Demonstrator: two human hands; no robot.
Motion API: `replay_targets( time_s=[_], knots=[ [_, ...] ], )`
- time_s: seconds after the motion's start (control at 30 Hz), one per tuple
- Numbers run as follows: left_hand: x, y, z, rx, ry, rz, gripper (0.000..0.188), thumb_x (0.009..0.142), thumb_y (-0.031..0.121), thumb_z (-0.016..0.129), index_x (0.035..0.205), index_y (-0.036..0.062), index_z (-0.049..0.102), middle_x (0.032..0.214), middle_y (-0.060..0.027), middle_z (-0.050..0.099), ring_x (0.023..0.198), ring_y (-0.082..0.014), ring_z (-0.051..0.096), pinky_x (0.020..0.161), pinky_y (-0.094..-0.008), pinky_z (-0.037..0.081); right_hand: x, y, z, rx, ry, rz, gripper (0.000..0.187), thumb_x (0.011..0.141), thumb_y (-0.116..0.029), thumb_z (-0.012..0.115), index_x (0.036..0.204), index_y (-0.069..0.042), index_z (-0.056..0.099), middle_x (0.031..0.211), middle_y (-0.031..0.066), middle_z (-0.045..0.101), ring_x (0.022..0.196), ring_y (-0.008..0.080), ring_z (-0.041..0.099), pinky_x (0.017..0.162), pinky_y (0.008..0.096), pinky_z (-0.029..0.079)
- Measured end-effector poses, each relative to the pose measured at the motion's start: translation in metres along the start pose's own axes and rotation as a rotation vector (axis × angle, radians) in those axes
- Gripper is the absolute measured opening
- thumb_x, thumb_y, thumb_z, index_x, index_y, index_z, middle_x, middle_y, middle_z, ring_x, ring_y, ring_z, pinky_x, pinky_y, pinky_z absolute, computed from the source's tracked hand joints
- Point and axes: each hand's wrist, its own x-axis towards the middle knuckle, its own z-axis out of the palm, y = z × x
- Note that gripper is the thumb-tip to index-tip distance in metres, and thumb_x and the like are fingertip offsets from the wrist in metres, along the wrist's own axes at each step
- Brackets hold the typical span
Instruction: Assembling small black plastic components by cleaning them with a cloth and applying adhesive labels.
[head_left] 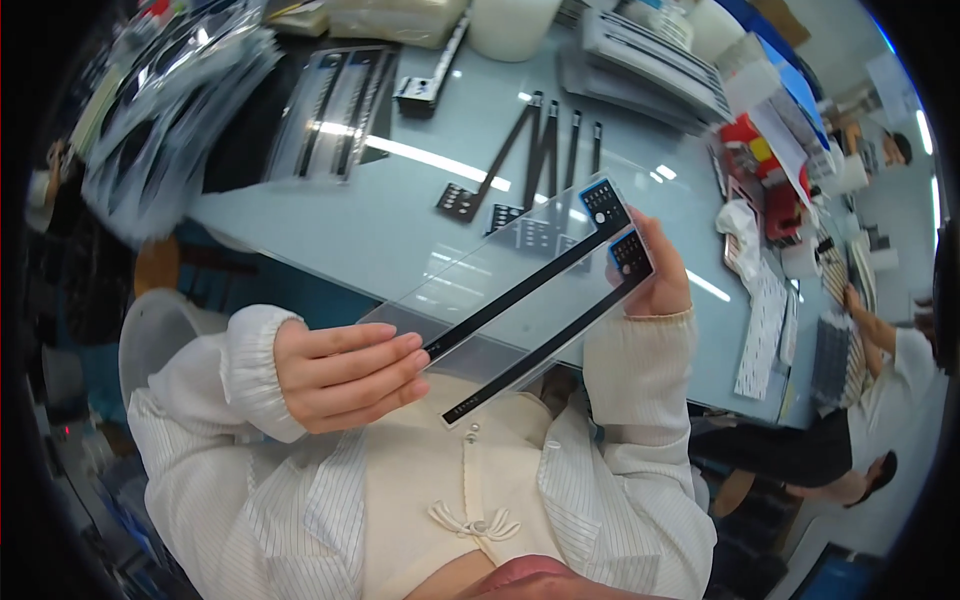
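Between my two hands, tilted above the table's near edge, is a clear plastic sheet (492, 290) carrying two long black strips. Each strip, the upper one (532, 287) and the lower one (556, 343), widens at its upper right end into a dark, blue-edged head with small holes. My right hand (668, 270) grips that end from behind, its fingers partly hidden. At the lower left end, my left hand (345, 375) holds the sheet with its fingers straight and close together on the front; its thumb is hidden.
Several dark, narrow strips (553, 150) with perforated ends lie on the glass-topped table (420, 215). Clear plastic sleeves (165, 150) pile up at the left, beside a flat clear pack (335, 115). Stacked clear trays (640, 75) stand at the back. Another person (890, 390) works at the right.
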Motion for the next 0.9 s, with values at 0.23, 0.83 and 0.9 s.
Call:
replay_targets(
  time_s=[0.23, 0.83, 0.9],
  knots=[
    [0.013, -0.03, 0.013, -0.323, -0.092, -0.407, 0.036, 0.081, 0.037, 0.077, 0.079, 0.0031, 0.064, 0.075, -0.011, 0.066, 0.068, -0.0256, 0.067, 0.064, -0.0346, 0.056, -0.025, 0.011, 0.019, -0.346, -0.198, -0.219, 0.026, 0.096, -0.015, 0.059, 0.117, 0.0, 0.061, 0.093, 0.0053, 0.069, 0.072, 0.0094, 0.062, 0.062, 0.0212, 0.048],
    [0.087, -0.047, 0.036, -0.389, -0.034, -0.905, 0.039, 0.076, 0.031, 0.078, 0.064, 0.0057, 0.05, 0.052, -0.0062, 0.051, 0.04, -0.0211, 0.051, 0.039, -0.0309, 0.038, -0.053, 0.028, 0.05, -0.455, -0.637, -0.449, 0.024, 0.097, -0.004, 0.053, 0.116, 0.007, 0.061, 0.11, 0.0125, 0.063, 0.095, 0.0168, 0.06, 0.081, 0.0265, 0.047],
    [0.088, -0.044, 0.034, -0.358, 0.01, -0.885, 0.036, 0.076, 0.026, 0.077, 0.063, 0.0057, 0.05, 0.052, -0.0065, 0.051, 0.04, -0.0213, 0.051, 0.039, -0.031, 0.038, -0.057, 0.027, 0.053, -0.431, -0.594, -0.451, 0.022, 0.096, -0.003, 0.054, 0.114, 0.007, 0.063, 0.106, 0.0123, 0.064, 0.095, 0.0175, 0.062, 0.081, 0.0276, 0.049]
  ],
)
